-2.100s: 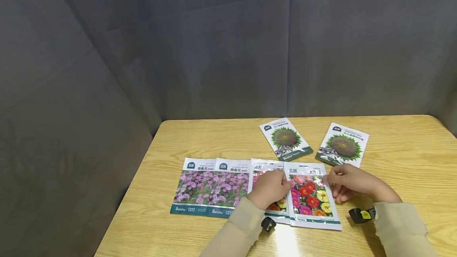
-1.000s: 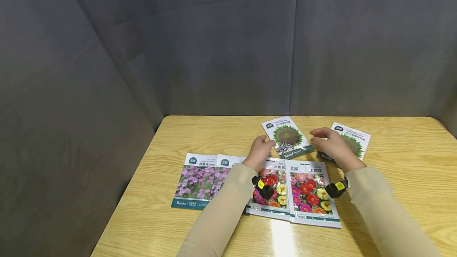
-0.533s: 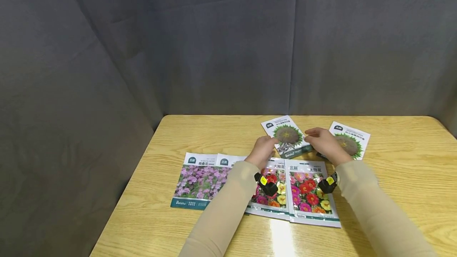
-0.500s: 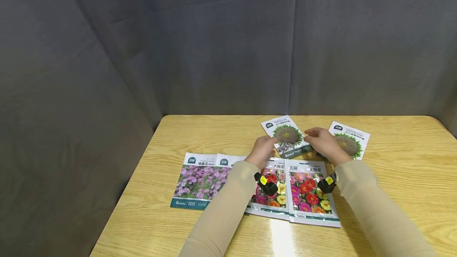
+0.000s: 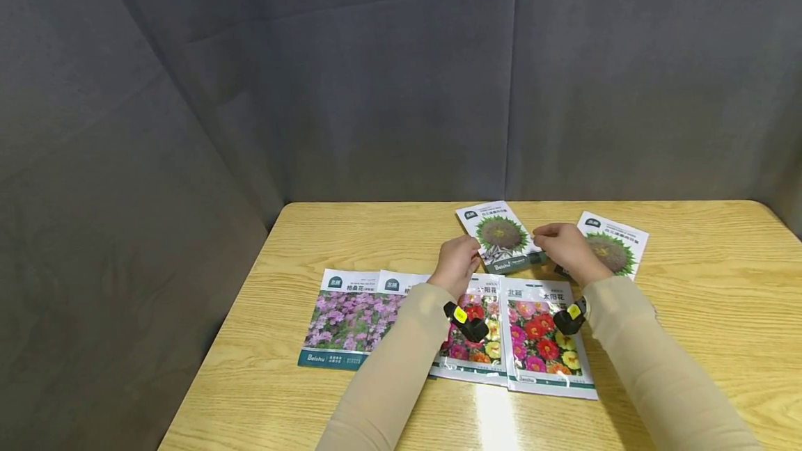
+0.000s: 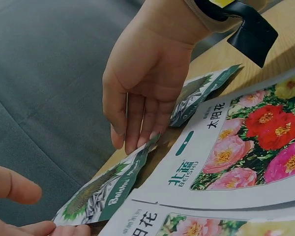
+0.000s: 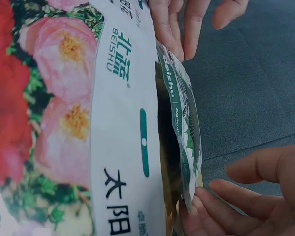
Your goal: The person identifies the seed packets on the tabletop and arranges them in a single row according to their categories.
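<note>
A white and green seed packet (image 5: 500, 234), printed with a brown sunflower head, lies tilted near the table's back edge. My left hand (image 5: 454, 266) touches its left edge with the fingertips. At the opposite edge are the fingertips of my right hand (image 5: 569, 252). Low over the table, the wrist views show the packet (image 7: 187, 118) standing slightly off flat between both hands. The thumbs stand away from it, and the fingers are extended at its sides. A matching sunflower packet (image 5: 617, 246) lies at the right, partly hidden by my right hand.
In front lie two packets with multicoloured blooms, the right one (image 5: 546, 339) in full view and the left one (image 5: 473, 360) partly under my left arm. Farther left are two purple-flower packets (image 5: 341, 319), overlapping. A grey curtain (image 5: 401, 89) hangs behind the wooden table (image 5: 250, 381).
Both hands have left the multicoloured-bloom packets and moved back to the left sunflower packet. In the last half second its lower end has shifted slightly left, turning it a little straighter.
</note>
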Demonstrator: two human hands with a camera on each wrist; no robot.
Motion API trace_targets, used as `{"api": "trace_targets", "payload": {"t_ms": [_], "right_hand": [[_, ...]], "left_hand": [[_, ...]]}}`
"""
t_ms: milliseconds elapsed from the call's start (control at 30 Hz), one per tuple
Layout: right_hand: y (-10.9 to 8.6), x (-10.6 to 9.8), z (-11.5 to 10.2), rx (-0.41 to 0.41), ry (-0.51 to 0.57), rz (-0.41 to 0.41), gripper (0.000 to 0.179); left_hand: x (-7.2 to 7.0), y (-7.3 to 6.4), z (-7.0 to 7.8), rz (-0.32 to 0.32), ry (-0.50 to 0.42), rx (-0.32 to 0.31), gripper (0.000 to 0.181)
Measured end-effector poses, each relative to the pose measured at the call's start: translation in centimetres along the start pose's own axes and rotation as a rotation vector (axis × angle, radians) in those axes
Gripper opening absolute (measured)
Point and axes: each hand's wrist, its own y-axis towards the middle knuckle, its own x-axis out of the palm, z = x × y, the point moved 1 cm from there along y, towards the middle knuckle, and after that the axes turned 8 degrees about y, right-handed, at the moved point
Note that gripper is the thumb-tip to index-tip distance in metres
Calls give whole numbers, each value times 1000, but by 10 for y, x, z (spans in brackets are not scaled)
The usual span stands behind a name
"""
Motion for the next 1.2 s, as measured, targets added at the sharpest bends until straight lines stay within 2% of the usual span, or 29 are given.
{"api": "trace_targets", "payload": {"t_ms": [100,333,433,667,1000,1200], "right_hand": [[1,1,2,-7,44,15,43],[3,4,10,-16,141,63,38],[2,5,10,8,170,68,39],[1,5,7,73,176,16,45],[-1,4,5,99,339,-24,47],[-11,-1,4,87,332,-67,51]], "left_hand": [[-1,-2,1,-7,11,18,58],[0,-2,-2,3,34,81,67],[0,-2,-2,10,41,88,68],[-2,0,-2,13,8,45,60],[-6,0,-2,53,37,65,56],[-7,-3,-3,37,47,107,57]]}}
